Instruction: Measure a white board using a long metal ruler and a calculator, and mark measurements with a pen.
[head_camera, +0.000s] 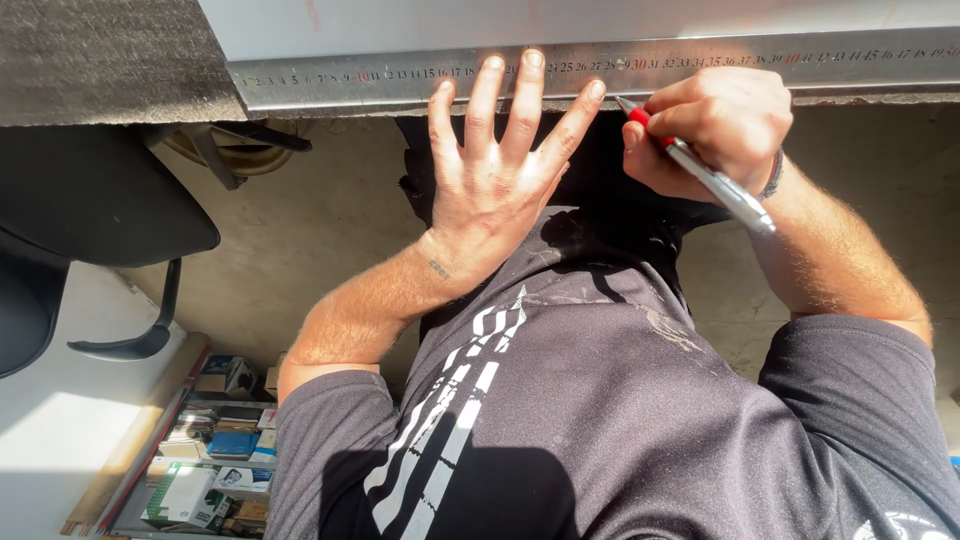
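Marking step in hand. Left hand (497, 170), fingers spread flat, pinning steel ruler (560, 72) along pale sheet (600, 22) on the surface; right hand (712, 128), grip clamped on red-tipped pen (700, 172), tip at ruler edge. Next: steady ruler, firm stroke.

shirt (620, 400): dark grey, short sleeves, white striped print down the front, pale smudges
left hand (495, 175): bare, small dark mark at the wrist
right hand (710, 125): bare, thin dark band (773, 178) on the wrist
arms: bare, hairy
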